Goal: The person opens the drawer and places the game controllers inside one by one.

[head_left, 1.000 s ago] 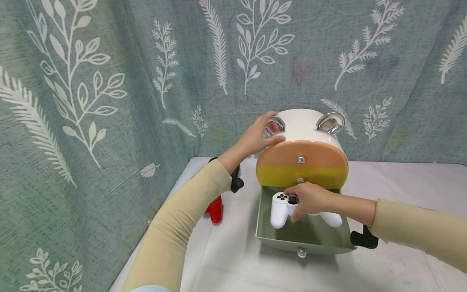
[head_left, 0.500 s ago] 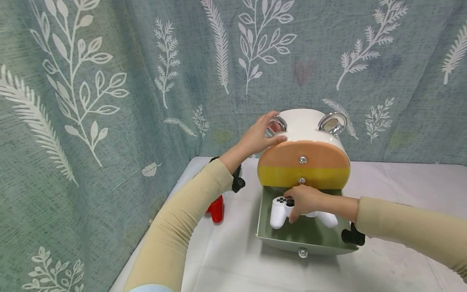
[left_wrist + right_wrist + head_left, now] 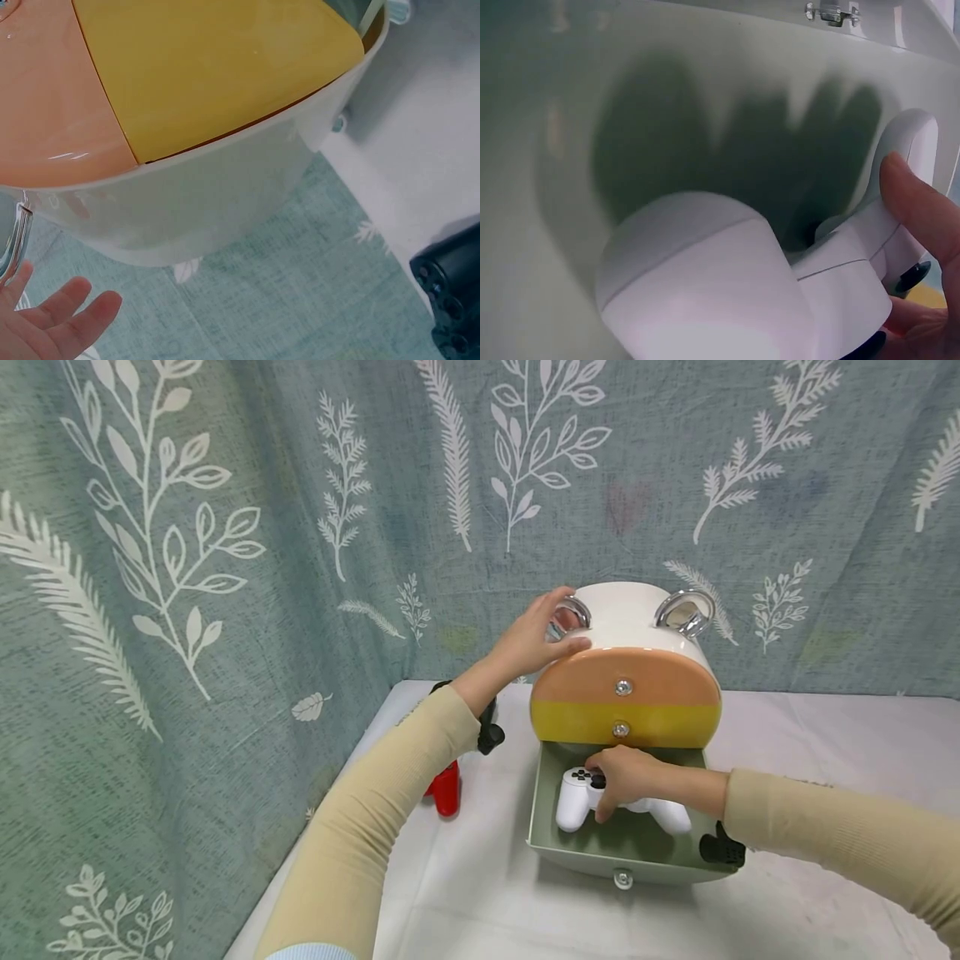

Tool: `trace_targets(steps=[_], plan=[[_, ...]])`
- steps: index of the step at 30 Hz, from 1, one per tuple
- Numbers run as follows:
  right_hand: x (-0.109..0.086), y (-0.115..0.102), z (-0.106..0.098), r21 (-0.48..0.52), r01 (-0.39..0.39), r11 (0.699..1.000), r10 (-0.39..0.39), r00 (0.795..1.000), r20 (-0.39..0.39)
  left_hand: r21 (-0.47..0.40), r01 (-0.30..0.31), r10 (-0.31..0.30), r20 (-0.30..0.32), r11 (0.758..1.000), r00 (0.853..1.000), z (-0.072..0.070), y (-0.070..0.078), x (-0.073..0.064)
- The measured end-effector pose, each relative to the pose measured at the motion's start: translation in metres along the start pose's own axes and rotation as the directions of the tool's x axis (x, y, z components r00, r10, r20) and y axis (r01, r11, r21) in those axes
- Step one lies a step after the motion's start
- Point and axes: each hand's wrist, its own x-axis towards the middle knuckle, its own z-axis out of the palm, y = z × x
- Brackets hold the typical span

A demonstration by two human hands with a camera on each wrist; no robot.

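A white game controller (image 3: 573, 802) lies level, low inside the pulled-out green drawer (image 3: 607, 845). My right hand (image 3: 628, 775) grips it near its middle, covering part of it. In the right wrist view the thumb (image 3: 913, 196) presses on the controller, and a hand-shaped shadow falls on the drawer floor. My left hand (image 3: 531, 635) steadies the rounded white cabinet (image 3: 624, 677) at its upper left, beside a chrome loop (image 3: 576, 608). Its fingers (image 3: 86, 319) look straight and spread in the left wrist view.
A red game controller (image 3: 447, 790) lies on the white-covered table (image 3: 480, 877), partly behind the left sleeve. Orange and yellow drawer fronts above are closed. A second chrome loop (image 3: 686, 612) tops the cabinet. The leaf-patterned curtain (image 3: 420, 527) hangs behind and at the left.
My right hand has lowered the white controller a little into the drawer and shifted slightly left with it. My left hand stays at the cabinet's upper left.
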Motion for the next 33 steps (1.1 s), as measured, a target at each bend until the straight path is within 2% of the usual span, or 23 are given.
trace_targets(steps=[6, 10, 20, 26, 33], plan=[[0.000, 0.006, 0.004, 0.018, 0.024, 1.000, -0.025, 1.000, 0.016, -0.006, -0.005, 0.005, 0.003, 1.000, 1.000, -0.001, 0.001, 0.000], [-0.003, 0.000, 0.003, 0.018, -0.012, 1.000, 0.012, 0.999, 0.038, -0.006, -0.007, 0.007, 0.002, 1.000, 1.000, -0.001, 0.001, 0.000], [-0.010, -0.001, 0.006, -0.044, -0.003, 0.999, 0.004, 1.000, 0.016, -0.015, 0.004, -0.004, 0.003, 1.000, 1.000, 0.000, 0.001, 0.000], [-0.016, 0.002, 0.001, 0.041, 0.020, 0.999, -0.021, 0.999, 0.034, -0.007, -0.003, 0.003, 0.004, 1.000, 1.000, 0.000, 0.001, 0.001], [-0.031, 0.007, -0.009, 0.160, 0.089, 0.983, -0.086, 0.996, -0.028, -0.012, -0.003, 0.003, 0.002, 1.000, 1.000, 0.000, 0.001, 0.000]])
